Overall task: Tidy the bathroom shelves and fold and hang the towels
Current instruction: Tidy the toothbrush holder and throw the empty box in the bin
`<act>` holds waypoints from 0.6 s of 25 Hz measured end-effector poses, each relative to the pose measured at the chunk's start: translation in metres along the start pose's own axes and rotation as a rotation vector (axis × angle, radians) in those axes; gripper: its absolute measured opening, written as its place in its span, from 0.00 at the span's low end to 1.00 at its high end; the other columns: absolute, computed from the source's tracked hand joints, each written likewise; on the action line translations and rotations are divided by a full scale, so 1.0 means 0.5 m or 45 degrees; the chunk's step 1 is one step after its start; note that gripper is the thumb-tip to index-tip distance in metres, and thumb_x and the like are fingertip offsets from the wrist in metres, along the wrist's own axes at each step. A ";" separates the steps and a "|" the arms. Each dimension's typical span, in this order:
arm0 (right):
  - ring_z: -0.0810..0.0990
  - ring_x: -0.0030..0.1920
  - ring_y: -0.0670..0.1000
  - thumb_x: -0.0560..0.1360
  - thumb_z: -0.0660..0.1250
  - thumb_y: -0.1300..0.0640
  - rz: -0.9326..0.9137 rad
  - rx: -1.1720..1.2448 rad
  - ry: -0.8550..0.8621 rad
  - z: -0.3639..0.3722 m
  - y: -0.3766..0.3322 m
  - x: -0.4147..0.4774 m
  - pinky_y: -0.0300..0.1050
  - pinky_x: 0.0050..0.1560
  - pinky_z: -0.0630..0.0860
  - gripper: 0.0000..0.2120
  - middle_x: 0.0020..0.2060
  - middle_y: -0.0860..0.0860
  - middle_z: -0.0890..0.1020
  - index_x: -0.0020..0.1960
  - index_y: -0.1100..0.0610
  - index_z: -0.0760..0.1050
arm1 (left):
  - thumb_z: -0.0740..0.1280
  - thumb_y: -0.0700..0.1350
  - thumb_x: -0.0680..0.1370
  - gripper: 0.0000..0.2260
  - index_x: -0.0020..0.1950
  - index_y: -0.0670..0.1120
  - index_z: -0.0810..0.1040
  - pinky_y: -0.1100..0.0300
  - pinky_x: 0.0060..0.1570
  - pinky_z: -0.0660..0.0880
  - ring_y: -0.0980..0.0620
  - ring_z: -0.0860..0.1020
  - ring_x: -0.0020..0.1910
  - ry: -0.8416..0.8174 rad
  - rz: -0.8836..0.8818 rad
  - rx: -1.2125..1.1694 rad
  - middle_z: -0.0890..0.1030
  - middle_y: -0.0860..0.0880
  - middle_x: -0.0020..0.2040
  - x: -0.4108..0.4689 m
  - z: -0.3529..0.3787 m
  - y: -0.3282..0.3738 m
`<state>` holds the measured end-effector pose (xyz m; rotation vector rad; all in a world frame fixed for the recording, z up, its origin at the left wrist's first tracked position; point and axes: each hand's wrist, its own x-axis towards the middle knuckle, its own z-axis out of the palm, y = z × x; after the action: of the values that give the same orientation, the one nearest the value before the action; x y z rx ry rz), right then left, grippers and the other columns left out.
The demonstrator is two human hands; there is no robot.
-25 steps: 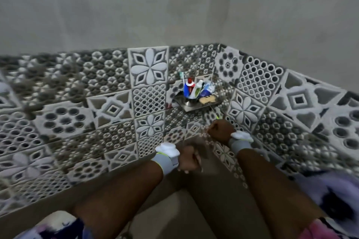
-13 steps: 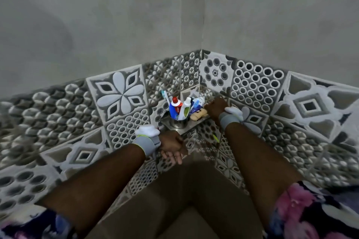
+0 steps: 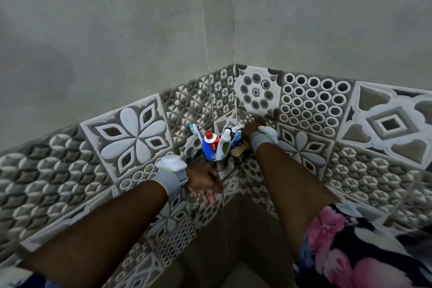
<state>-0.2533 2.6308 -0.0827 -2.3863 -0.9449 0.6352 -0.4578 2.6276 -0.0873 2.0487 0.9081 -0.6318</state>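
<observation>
The left forearm (image 3: 105, 224) extends forward, bare, with a grey band (image 3: 169, 181) at the wrist. The left hand (image 3: 204, 182) hangs palm down, fingers loosely extended, holding nothing. The right forearm (image 3: 287, 182) reaches further forward. The right hand (image 3: 250, 128) bends away beyond its wrist, and its finger posture is hidden.

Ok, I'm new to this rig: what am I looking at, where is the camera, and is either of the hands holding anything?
No machine here: a person works bare-handed, and the one picture comes from a wide-angle camera on their head, looking down into a tiled corner. A metal corner shelf carries a shiny cup holding a toothpaste tube, a toothbrush and a white bottle; a tan bar, likely soap, lies beside it. The left hand hangs below the shelf, fingers relaxed, holding nothing. The right hand reaches behind the cup; its fingers are hidden, so whether it grips anything cannot be told.
</observation>
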 end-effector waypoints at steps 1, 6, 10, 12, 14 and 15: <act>0.64 0.72 0.55 0.83 0.52 0.54 0.006 0.017 0.015 0.000 -0.001 -0.003 0.43 0.63 0.64 0.23 0.74 0.58 0.63 0.74 0.64 0.59 | 0.63 0.49 0.81 0.15 0.65 0.44 0.74 0.64 0.33 0.70 0.54 0.79 0.38 0.002 0.010 0.009 0.83 0.41 0.48 0.001 0.001 -0.001; 0.67 0.70 0.56 0.82 0.53 0.52 0.009 0.132 0.092 0.002 -0.004 -0.007 0.43 0.57 0.69 0.21 0.72 0.58 0.67 0.71 0.62 0.65 | 0.65 0.50 0.79 0.12 0.60 0.47 0.75 0.65 0.34 0.70 0.55 0.80 0.38 -0.011 0.044 0.020 0.82 0.51 0.35 0.005 0.006 -0.019; 0.78 0.56 0.59 0.73 0.67 0.56 0.015 0.472 0.150 0.017 0.005 -0.002 0.46 0.42 0.71 0.13 0.62 0.62 0.76 0.56 0.57 0.72 | 0.65 0.51 0.79 0.12 0.60 0.48 0.75 0.64 0.35 0.71 0.56 0.79 0.37 -0.021 0.052 0.016 0.83 0.54 0.31 -0.006 0.002 -0.023; 0.76 0.41 0.55 0.72 0.68 0.57 0.025 0.676 0.212 0.014 0.013 -0.006 0.50 0.46 0.73 0.06 0.51 0.61 0.80 0.44 0.56 0.71 | 0.63 0.49 0.80 0.12 0.62 0.47 0.75 0.63 0.35 0.70 0.55 0.79 0.38 -0.047 0.052 0.039 0.83 0.51 0.37 -0.015 0.001 -0.013; 0.73 0.33 0.52 0.72 0.69 0.58 -0.024 0.794 0.273 -0.001 0.008 -0.029 0.49 0.42 0.75 0.11 0.38 0.56 0.77 0.35 0.54 0.68 | 0.62 0.46 0.81 0.13 0.65 0.45 0.74 0.62 0.36 0.70 0.51 0.79 0.42 -0.100 0.070 0.065 0.82 0.46 0.43 -0.024 0.003 0.010; 0.73 0.32 0.51 0.71 0.71 0.61 -0.075 0.881 0.303 -0.014 0.007 -0.046 0.47 0.39 0.76 0.13 0.35 0.55 0.76 0.34 0.54 0.68 | 0.61 0.45 0.81 0.14 0.66 0.44 0.74 0.62 0.36 0.71 0.49 0.79 0.44 -0.123 0.095 0.073 0.82 0.44 0.45 -0.027 0.006 0.029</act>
<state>-0.2625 2.6101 -0.0741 -1.7589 -0.5649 0.5296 -0.4554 2.6138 -0.0730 2.0736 0.7624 -0.7173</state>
